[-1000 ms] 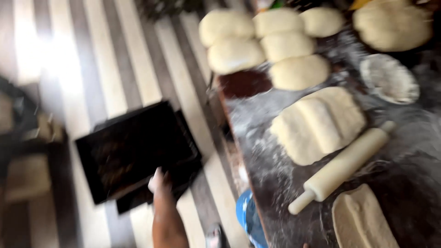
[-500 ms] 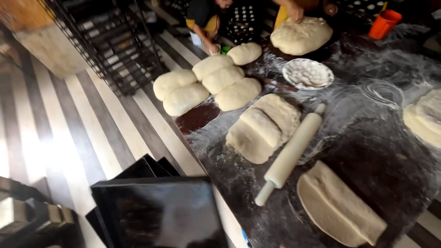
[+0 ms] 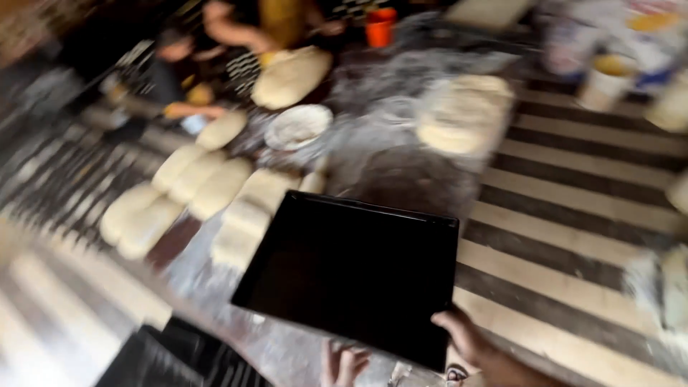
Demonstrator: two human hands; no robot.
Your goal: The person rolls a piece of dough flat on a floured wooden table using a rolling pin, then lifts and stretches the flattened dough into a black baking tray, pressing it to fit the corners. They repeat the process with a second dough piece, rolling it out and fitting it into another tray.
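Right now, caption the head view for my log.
Right hand grips a black baking tray over a floured table of dough pieces.

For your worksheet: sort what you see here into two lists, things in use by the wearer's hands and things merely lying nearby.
In use:
- flat black rectangular metal baking tray
- right hand, gripping the tray's near corner
- left hand, at its near edge

Lying nearby:
- pale shaped dough loaves
- round white flour bowl
- orange plastic cup
- floured dark worktable

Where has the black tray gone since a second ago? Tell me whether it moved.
Yes. The black tray, gripped by the right hand, was down beside the floured table over the striped floor; now it is up over the table's near end.
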